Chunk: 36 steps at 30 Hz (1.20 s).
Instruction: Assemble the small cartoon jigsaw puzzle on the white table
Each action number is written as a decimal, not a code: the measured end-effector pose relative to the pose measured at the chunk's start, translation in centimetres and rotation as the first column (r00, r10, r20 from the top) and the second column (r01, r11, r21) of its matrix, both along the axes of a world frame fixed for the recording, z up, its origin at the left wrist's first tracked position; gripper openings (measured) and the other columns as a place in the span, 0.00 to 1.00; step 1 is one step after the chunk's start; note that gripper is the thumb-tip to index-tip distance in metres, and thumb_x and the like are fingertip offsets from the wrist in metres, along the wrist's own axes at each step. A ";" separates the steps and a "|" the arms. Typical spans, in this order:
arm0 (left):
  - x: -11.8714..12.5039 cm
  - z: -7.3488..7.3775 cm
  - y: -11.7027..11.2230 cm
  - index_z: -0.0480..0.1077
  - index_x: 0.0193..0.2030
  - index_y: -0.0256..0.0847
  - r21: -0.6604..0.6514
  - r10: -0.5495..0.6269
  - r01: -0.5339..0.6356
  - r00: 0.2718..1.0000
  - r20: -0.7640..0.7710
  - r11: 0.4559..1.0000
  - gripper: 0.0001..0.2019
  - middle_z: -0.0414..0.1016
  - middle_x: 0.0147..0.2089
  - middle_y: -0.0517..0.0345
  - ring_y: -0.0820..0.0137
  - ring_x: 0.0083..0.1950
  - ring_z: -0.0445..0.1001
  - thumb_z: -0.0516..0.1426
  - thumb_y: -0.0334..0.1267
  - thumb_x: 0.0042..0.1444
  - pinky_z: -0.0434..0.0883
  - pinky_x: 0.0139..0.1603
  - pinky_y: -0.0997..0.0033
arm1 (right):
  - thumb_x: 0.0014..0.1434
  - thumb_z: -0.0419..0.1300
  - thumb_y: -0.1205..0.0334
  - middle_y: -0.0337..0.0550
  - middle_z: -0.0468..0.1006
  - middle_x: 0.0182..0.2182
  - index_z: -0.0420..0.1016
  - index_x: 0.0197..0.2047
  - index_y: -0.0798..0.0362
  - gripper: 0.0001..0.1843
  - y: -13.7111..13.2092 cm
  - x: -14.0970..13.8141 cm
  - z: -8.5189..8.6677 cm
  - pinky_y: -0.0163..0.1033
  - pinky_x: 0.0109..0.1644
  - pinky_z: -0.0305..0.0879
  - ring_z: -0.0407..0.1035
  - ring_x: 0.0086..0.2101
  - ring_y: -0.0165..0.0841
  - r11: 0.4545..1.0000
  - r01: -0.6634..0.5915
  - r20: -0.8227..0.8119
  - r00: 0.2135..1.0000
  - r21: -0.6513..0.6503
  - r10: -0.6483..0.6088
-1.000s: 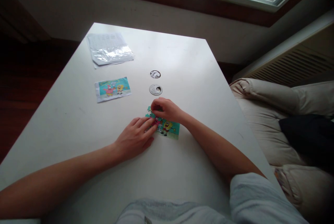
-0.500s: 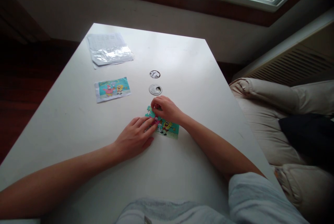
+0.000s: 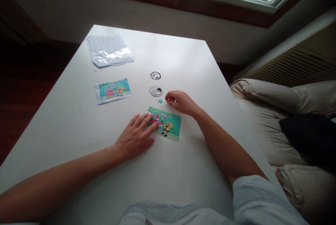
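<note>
A jigsaw puzzle (image 3: 172, 123) with a cartoon picture on teal lies flat near the table's middle, its pieces mostly joined. At its upper left edge a notch shows. My left hand (image 3: 135, 134) rests palm down with fingers stretched, the fingertips covering the puzzle's left part. Beyond the puzzle's top edge lies a loose teal puzzle piece (image 3: 160, 101). Just right of that piece is my right hand (image 3: 181, 102), its fingers bent and the thumb a little apart from them. I see nothing between those fingers, and the hand is apart from the puzzle.
On the left of the white table (image 3: 183, 67) lies a printed picture card (image 3: 114, 91) with similar figures. Behind it is a clear plastic sleeve with papers (image 3: 110, 50). Two round cable holes (image 3: 156, 91) are set in the tabletop. A beige sofa (image 3: 257, 123) stands at the right.
My right hand has moved off the puzzle, up and to the right, uncovering its upper part and the loose piece. My left hand has stayed in place.
</note>
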<state>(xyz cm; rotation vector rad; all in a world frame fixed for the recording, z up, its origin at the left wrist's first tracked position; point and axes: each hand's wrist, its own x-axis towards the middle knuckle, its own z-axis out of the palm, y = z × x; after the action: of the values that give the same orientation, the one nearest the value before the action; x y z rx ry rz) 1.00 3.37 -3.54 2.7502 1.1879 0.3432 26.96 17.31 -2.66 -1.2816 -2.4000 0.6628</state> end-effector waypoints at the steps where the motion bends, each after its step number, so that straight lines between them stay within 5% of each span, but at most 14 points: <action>1: 0.0 -0.1 0.0 0.62 0.71 0.41 -0.003 0.006 -0.006 1.000 -0.005 1.000 0.26 0.59 0.73 0.42 0.51 0.73 0.57 0.55 0.43 0.67 0.55 0.73 0.43 | 0.59 0.60 0.69 0.40 0.77 0.32 0.77 0.39 0.51 0.05 0.1 0.3 0.1 0.38 0.41 0.59 0.67 0.34 0.32 1.000 -0.015 0.000 1.000 0.003 0.015; 11: -0.2 -0.1 0.2 0.63 0.70 0.40 -0.031 -0.017 0.015 0.998 -0.057 0.999 0.26 0.59 0.73 0.41 0.51 0.73 0.58 0.54 0.47 0.69 0.55 0.73 0.44 | 0.65 0.62 0.63 0.45 0.74 0.38 0.79 0.49 0.47 0.10 -0.2 -1.1 -2.3 0.43 0.49 0.63 0.65 0.42 0.39 0.983 -0.065 0.023 0.998 0.174 0.062; 23: -0.1 -0.3 -0.1 0.67 0.66 0.38 0.032 -0.153 0.153 0.988 -0.009 0.988 0.20 0.66 0.69 0.44 0.55 0.69 0.64 0.51 0.38 0.70 0.60 0.70 0.48 | 0.64 0.62 0.63 0.47 0.73 0.42 0.79 0.47 0.48 0.09 -0.6 -1.1 -1.9 0.44 0.51 0.63 0.64 0.44 0.40 0.986 -0.103 0.025 0.995 0.130 0.101; 36: -0.1 -0.5 -0.1 0.66 0.66 0.38 0.031 -0.147 0.148 0.989 -0.015 0.989 0.21 0.65 0.70 0.44 0.55 0.70 0.63 0.51 0.39 0.70 0.60 0.70 0.49 | 0.55 0.62 0.67 0.46 0.72 0.41 0.73 0.39 0.52 0.07 -1.0 -2.0 -1.0 0.43 0.50 0.61 0.64 0.43 0.38 0.997 -0.066 0.043 0.997 0.039 0.064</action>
<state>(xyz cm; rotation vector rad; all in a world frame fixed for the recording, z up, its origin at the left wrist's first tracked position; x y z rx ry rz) 0.93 3.28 -4.01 2.8504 0.9822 0.3314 24.99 16.36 -3.65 -1.2170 -2.4850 0.6084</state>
